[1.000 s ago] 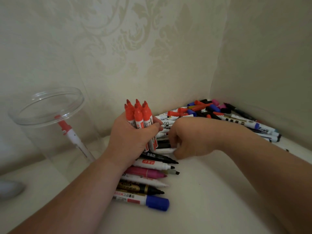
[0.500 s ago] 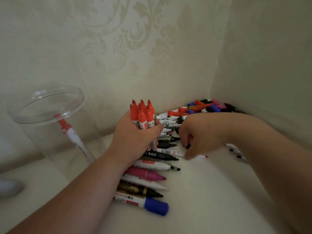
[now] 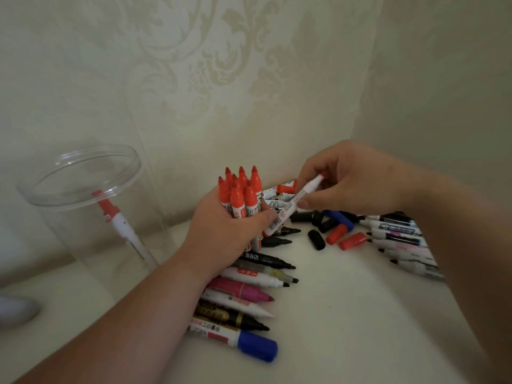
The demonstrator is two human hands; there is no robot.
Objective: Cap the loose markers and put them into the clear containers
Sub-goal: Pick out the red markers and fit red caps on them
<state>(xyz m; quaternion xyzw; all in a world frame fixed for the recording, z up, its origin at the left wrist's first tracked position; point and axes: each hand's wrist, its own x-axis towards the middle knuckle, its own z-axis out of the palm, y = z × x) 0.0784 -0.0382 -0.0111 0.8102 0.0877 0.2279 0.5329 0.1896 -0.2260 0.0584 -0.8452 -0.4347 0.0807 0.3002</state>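
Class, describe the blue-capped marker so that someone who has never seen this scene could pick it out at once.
Find the clear container on the left, then look right to the row of markers lying beneath the left hand. The blue-capped marker is the one nearest the camera; its white barrel carries a red label, and it alone in that row wears a cap.

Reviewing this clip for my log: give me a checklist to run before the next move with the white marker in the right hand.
1. Right hand grips white marker: ok.
2. White marker capped: not ok, its red tip looks bare.
3. Red caps nearby: ok, two lie on the surface.
4. Left hand free: not ok, it holds the red markers.
5. Container open: ok, no lid.
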